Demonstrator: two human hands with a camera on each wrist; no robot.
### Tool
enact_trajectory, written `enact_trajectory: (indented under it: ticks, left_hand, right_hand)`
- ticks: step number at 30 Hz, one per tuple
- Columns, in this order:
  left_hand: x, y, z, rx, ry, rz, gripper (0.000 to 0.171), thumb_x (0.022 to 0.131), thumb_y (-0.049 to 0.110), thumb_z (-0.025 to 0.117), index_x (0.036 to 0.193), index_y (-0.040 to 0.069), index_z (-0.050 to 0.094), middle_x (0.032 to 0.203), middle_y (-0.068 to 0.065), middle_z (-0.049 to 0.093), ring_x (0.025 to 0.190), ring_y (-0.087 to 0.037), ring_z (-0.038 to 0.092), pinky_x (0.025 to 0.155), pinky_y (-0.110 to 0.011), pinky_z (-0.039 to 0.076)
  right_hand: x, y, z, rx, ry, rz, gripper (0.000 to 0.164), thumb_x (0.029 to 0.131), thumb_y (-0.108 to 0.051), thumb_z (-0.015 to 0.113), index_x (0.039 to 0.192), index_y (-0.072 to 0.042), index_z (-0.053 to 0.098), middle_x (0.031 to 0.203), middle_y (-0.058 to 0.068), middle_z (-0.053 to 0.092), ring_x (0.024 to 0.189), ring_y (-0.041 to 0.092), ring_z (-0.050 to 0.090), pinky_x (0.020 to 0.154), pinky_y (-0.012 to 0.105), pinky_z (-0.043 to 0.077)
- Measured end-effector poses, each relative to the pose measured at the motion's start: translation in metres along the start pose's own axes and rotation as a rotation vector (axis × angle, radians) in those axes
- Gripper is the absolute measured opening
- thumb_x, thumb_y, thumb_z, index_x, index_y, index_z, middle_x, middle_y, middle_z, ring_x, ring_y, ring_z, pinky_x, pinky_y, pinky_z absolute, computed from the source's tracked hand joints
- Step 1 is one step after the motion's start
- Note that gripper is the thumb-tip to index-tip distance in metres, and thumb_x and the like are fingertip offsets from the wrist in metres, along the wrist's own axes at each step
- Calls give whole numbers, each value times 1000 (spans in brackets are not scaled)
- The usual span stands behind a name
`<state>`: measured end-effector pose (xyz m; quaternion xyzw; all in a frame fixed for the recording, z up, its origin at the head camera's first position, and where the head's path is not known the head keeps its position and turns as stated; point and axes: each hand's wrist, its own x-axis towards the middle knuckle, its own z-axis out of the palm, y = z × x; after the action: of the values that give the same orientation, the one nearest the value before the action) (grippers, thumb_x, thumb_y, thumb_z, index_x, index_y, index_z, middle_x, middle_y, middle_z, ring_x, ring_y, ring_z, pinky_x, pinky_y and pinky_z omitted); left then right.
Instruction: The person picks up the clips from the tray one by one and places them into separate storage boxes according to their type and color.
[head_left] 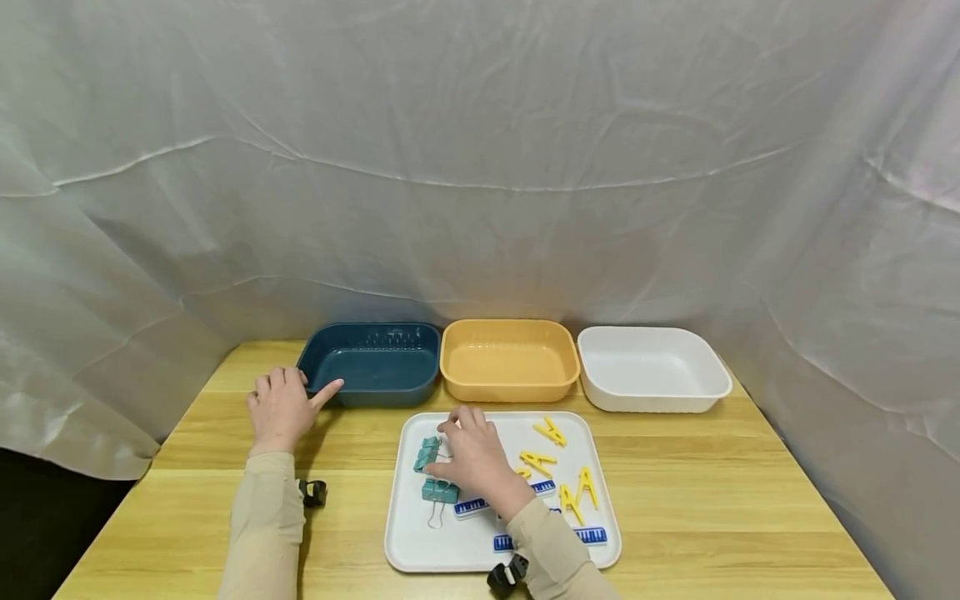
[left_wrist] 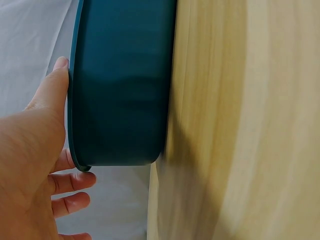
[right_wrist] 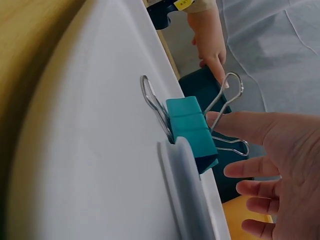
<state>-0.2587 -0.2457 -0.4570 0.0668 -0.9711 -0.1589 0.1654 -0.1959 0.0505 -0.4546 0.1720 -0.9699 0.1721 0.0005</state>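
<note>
My left hand (head_left: 281, 410) rests at the left end of a dark teal bin (head_left: 367, 398). Its thumb (left_wrist: 52, 87) lies along the front rim; the other fingers are spread near the bin's corner, curled round nothing. Over a white tray (head_left: 405, 537), my right hand (head_left: 476, 454) hovers by teal binder clips (head_left: 439, 491), fingers apart. In the right wrist view, the thumb is at the wire handles of one binder clip (right_wrist: 190, 122); whether it touches them I cannot tell. Another binder clip (head_left: 427, 455) lies left of the fingers.
Several yellow clothespins (head_left: 586, 487) and blue-and-white bars (head_left: 591, 536) with a keyboard-like pattern lie on the tray, partly hidden by my right arm. Yellow (head_left: 510, 392) and white (head_left: 652, 402) bins stand right of the teal one, before a grey curtain (head_left: 480, 242).
</note>
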Motion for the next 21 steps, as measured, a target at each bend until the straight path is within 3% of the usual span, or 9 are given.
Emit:
enact_trajectory:
  ticks: [6,21]
  left_hand:
    - [0,1,-1,-3,-4,0,69,85,67,58,102,0,51,108,-25,50,95,-43,38,82,-61,33]
    - [-1,-1,0,-7,-1,2,66,85,64,61,100,1,51,105,-24,50,93,-43,38,80,-60,33]
  right_hand:
    - [2,1,6,23,-21,40,67,76,-53,77,125,-9,64,132,5,47,118,23,38,93,40,37]
    - [2,-3,20,61,-5,54,59,74,-50,80,116,-12,68,130,6,48,117,25,38,92,40,36]
